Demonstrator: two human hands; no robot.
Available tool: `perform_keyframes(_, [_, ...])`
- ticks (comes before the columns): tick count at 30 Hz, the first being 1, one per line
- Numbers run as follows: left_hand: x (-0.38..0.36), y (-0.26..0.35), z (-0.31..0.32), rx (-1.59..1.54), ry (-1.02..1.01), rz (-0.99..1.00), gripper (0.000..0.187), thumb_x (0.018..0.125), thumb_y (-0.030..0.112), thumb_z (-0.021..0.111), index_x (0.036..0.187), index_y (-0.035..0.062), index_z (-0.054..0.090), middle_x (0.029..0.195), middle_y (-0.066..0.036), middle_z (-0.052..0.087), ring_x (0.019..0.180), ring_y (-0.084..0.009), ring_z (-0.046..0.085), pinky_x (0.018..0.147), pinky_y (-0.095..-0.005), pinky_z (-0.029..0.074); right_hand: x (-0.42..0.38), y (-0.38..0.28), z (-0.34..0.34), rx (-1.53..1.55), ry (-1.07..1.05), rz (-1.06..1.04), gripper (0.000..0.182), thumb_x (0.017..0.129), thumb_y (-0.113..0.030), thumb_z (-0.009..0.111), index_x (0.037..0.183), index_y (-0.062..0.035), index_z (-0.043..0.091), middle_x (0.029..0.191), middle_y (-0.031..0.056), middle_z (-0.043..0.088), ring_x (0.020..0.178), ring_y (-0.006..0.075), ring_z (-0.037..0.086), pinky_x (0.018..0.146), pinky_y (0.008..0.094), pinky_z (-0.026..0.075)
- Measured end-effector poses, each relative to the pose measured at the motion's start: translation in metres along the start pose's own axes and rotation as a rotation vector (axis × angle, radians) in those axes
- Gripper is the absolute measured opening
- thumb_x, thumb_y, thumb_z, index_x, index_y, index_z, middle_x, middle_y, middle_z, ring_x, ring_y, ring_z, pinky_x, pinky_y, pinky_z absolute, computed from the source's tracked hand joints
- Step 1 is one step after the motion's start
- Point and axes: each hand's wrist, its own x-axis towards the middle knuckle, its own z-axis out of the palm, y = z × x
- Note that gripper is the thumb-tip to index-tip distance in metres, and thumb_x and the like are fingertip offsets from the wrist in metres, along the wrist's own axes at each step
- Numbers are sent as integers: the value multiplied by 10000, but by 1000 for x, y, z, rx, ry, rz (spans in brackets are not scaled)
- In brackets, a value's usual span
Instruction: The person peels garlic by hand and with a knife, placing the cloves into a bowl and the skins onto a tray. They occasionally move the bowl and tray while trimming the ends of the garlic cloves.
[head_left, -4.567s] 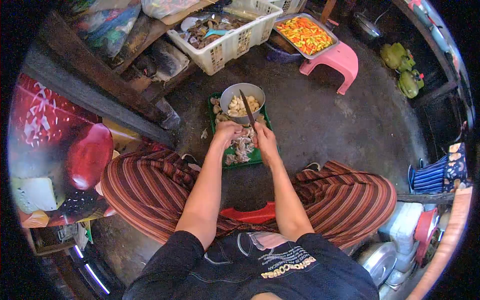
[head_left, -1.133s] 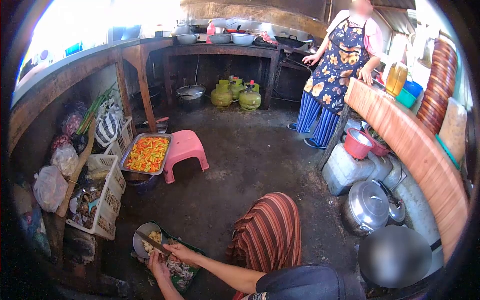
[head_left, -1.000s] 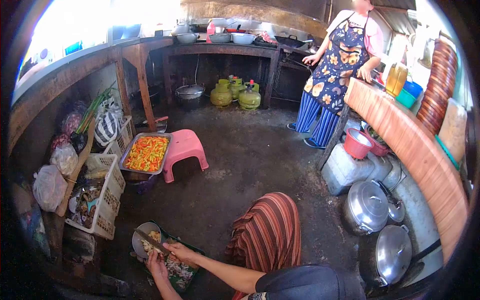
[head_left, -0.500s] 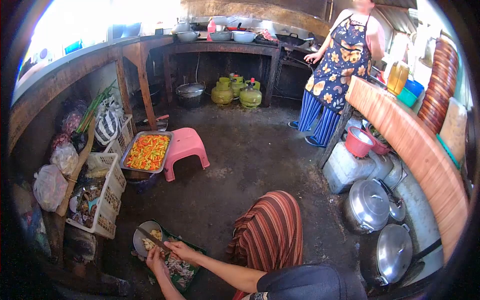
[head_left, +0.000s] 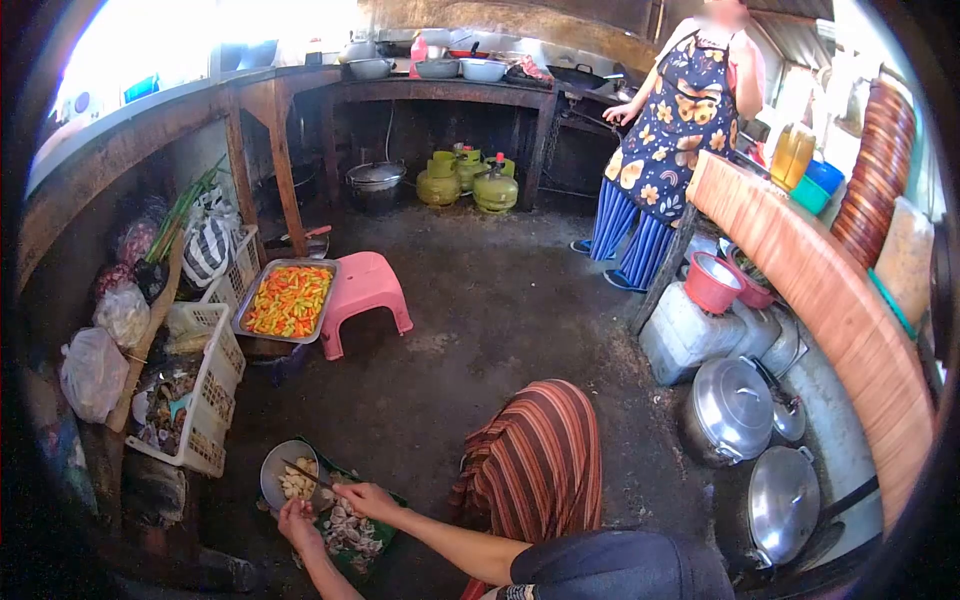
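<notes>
My right hand (head_left: pixel 367 500) is closed around the handle of a knife (head_left: pixel 309 474), whose dark blade points left over the rim of a metal bowl (head_left: pixel 269 487). Pale pieces that look like peeled garlic cloves (head_left: pixel 297 482) lie inside the bowl. Just below the bowl, my left hand (head_left: pixel 299 523) has its fingers pinched together; whatever is between them is too small to make out. Beneath both hands is a green tray or sheet (head_left: pixel 385 515) on the floor, strewn with whitish and purplish skins or cloves (head_left: pixel 350 532).
A tray of cut red, orange and green chillies (head_left: pixel 290 302) adjoins a pink stool (head_left: pixel 365 292). White crates (head_left: pixel 213 405) line the left side. Lidded pots (head_left: pixel 735 410) stand at right. A person in a floral apron (head_left: pixel 680 125) stands by the counter (head_left: pixel 800 300). Green gas cylinders (head_left: pixel 495 188) are at the back.
The knife's blade sits slightly lower, and my left hand has shifted a little left, away from it. The standing person's arm is now raised toward the head. The whole view has shifted slightly.
</notes>
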Motion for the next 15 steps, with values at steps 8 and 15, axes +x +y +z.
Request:
perform_keyframes(8, [27, 13, -20, -67, 13, 24, 123, 832, 59, 548, 925, -20, 538, 798, -81, 558, 668, -152, 529, 591, -258, 461, -1, 30, 11, -557, 98, -221, 352, 814, -366, 572, 1052, -111, 620, 710, 105, 625, 642, 257, 596, 610, 382, 450])
perform_keyframes(15, [52, 34, -8, 61, 88, 50, 294, 849, 85, 537, 1105, -48, 479, 1042, -162, 524, 903, -237, 544, 752, -286, 464, -6, 26, 13, -554, 171, -287, 362, 818, -344, 565, 1064, -80, 598, 767, 130, 641, 704, 259, 623, 638, 385, 462])
